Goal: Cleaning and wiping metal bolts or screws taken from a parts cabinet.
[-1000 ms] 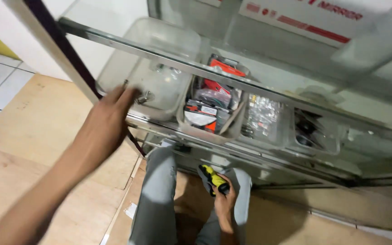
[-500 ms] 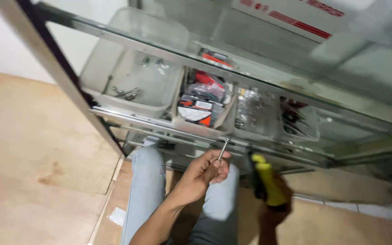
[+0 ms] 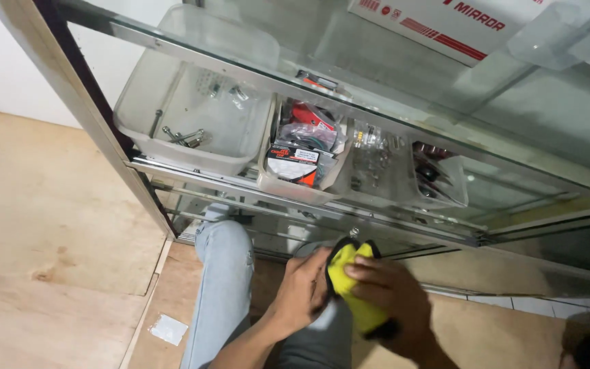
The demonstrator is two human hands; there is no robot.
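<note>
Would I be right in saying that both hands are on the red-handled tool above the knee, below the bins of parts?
Not quite: the tool's handle is yellow and black, not red, as the head view shows. The rest holds: the left hand and right hand are both on it above the knee, below the bins of parts.

A glass shelf (image 3: 513,147) in a metal-framed cabinet is carrying a row of clear plastic bins: the left bin (image 3: 192,123) is holding loose bolts, the next bin (image 3: 302,154) packaged parts, the right bins (image 3: 438,181) small hardware. A wooden floor (image 3: 49,225) is lying below.
</note>
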